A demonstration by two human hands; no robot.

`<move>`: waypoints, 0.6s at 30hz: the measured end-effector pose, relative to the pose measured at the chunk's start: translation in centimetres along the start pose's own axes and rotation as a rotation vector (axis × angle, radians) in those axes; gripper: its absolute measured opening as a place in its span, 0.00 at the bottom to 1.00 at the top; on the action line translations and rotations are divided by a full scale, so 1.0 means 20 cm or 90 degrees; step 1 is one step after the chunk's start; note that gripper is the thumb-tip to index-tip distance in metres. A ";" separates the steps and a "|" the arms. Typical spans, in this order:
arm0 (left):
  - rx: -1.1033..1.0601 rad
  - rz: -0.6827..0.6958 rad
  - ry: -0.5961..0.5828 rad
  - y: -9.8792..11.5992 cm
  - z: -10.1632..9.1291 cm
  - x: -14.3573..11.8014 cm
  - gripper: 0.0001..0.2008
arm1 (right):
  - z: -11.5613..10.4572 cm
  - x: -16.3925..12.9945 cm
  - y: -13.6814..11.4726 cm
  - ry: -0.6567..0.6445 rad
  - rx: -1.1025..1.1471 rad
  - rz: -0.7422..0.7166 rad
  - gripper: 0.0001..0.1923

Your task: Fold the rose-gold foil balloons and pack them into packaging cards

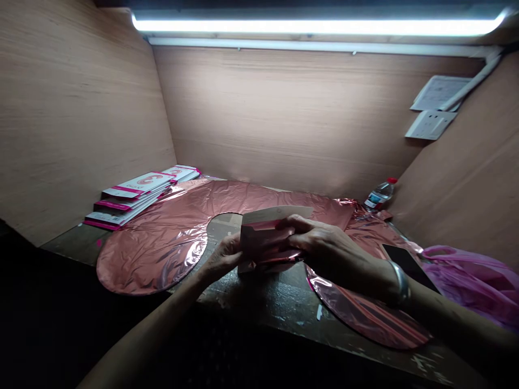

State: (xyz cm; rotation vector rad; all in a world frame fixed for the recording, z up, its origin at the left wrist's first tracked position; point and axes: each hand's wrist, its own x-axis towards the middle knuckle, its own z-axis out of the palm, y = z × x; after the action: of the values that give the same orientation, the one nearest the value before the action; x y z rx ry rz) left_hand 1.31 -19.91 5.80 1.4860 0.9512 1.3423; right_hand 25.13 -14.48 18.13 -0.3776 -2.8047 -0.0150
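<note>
My bare left forearm (154, 324) slants up across the worktop's (263, 300) near edge, and my left hand (225, 254) is closed in a grip, fingertips partly hidden. My right forearm (450, 310) comes in from the worktop's right side, also bare. My right hand (320, 237), back uppermost, pinches with bent fingers (298, 221). Both hands are raised close together, a little apart, over the worktop's front edge area.

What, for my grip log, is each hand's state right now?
Left hand: closed, holding the cardboard packet's edge.
Right hand: closed, holding the folded pink foil.
</note>
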 end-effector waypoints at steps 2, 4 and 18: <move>-0.028 0.044 -0.003 0.07 0.03 0.02 0.25 | -0.02 0.03 0.00 -0.007 -0.002 -0.020 0.12; -0.036 0.090 0.034 0.13 0.07 0.03 0.29 | -0.03 0.04 -0.01 -0.011 -0.015 -0.031 0.10; 0.311 0.396 0.102 0.24 0.13 0.05 0.16 | -0.09 0.18 0.06 -0.122 0.268 -0.094 0.05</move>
State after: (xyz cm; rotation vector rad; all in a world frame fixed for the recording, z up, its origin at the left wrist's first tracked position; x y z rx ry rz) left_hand 3.98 -20.75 10.64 2.1964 1.0070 1.7681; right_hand 22.60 -12.55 20.86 -0.0739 -2.9108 0.5963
